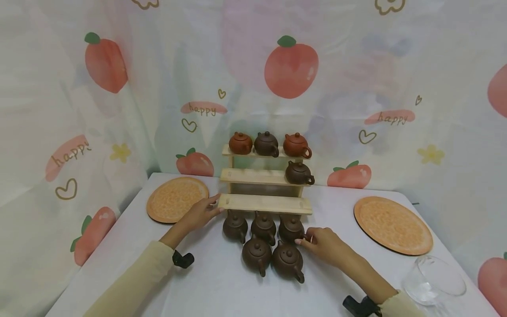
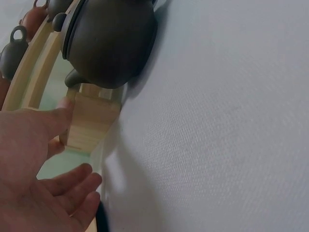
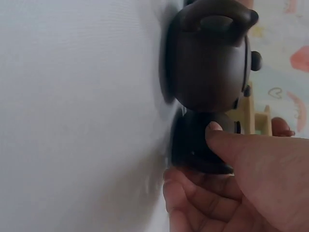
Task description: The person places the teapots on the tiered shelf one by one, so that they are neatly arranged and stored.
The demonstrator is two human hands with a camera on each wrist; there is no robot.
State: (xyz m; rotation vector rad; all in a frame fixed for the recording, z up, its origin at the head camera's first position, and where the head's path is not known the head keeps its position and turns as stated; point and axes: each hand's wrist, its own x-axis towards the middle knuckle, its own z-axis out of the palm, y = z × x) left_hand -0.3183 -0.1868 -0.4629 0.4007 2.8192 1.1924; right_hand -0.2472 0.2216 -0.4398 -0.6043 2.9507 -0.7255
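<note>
At its left end, the lowest board of the three-tier wooden rack sits between my left thumb and index finger; the other fingers of this left hand stretch out free. My right hand pinches the handle side of a dark brown teapot, whose base stands on the table. In the right wrist view the thumb lies on that teapot and partly hides it. Two more dark teapots stand beside it. In front are another two teapots, handles toward me.
The rack's top tier bears two reddish teapots and a dark teapot between them. A dark teapot stands on the middle tier's right end. Round orange mats lie left and right, with a clear glass vessel at lower right.
</note>
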